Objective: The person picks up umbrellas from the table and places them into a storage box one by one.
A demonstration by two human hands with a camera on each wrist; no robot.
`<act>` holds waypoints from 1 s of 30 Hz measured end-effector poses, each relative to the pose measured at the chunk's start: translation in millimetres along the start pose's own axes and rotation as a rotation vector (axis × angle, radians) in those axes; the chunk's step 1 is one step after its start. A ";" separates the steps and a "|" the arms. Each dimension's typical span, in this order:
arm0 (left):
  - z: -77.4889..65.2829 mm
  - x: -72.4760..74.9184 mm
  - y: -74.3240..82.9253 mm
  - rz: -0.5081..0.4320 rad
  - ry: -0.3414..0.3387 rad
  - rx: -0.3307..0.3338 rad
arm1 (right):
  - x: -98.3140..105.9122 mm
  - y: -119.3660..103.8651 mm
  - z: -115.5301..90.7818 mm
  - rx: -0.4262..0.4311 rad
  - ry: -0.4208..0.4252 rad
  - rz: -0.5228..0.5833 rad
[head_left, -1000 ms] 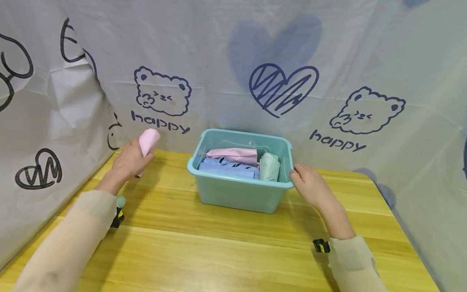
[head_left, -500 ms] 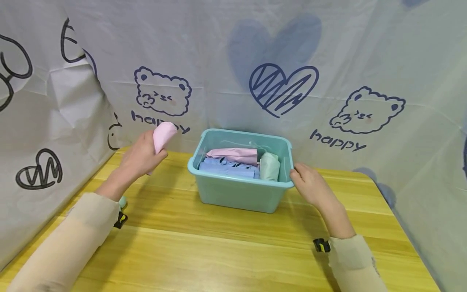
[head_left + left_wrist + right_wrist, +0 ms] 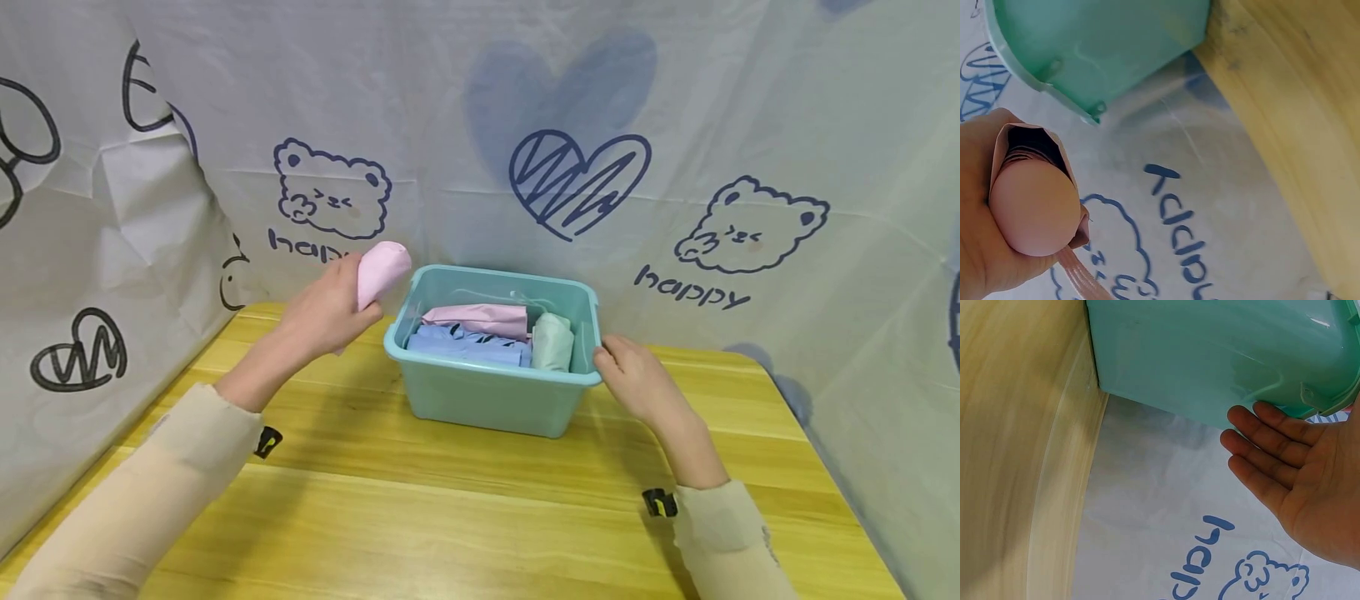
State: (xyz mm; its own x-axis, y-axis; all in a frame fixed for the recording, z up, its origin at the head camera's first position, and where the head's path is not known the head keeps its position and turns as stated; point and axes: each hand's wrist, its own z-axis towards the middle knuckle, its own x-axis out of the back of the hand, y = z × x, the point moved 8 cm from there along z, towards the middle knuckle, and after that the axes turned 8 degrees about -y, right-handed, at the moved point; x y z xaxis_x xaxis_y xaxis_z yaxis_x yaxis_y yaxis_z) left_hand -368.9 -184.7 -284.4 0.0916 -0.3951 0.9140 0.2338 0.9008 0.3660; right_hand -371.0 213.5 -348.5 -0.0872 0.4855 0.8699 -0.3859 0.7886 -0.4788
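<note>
A pink folded umbrella (image 3: 382, 271) is gripped in my left hand (image 3: 326, 312), held up to the left of a teal plastic bin (image 3: 491, 400). The left wrist view shows its rounded pink end (image 3: 1035, 209), dark folds in the opening behind it, and a hanging strap (image 3: 1084, 278). My right hand (image 3: 641, 375) touches the bin's right rim; in the right wrist view its fingers (image 3: 1266, 469) are nearly straight beside the outer wall, with the thumb hidden. Inside the bin lie a pink bundle (image 3: 483, 319), a blue bundle (image 3: 468, 346) and a pale green bundle (image 3: 553, 342).
The bin stands on a yellow wood-grain table (image 3: 450, 517), close to the back edge. Behind it hangs a pale printed cloth (image 3: 450, 108) with hearts and bears. Another sheet (image 3: 97, 275) closes off the left side.
My left hand has carried the pink umbrella rightward and slightly up, nearer the bin. A green round thing beside the left wrist is now hidden. My right hand has stayed at the rim.
</note>
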 end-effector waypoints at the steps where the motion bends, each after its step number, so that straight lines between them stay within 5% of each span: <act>1: 0.6 -0.2 3.0 0.005 -0.004 -0.009 | -0.4 0.0 0.0 0.000 -0.001 0.001; 30: 52.7 -3.0 110.2 0.294 -0.238 -0.273 | 0.4 1.1 1.2 0.007 -0.003 0.003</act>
State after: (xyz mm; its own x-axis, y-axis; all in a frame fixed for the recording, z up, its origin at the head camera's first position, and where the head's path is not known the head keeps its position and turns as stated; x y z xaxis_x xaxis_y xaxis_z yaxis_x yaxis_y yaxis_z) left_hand -394.4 -74.7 -237.6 -0.0247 -0.0493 0.9985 0.4803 0.8754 0.0551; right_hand -372.6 214.1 -348.5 -0.0909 0.4863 0.8690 -0.3921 0.7847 -0.4802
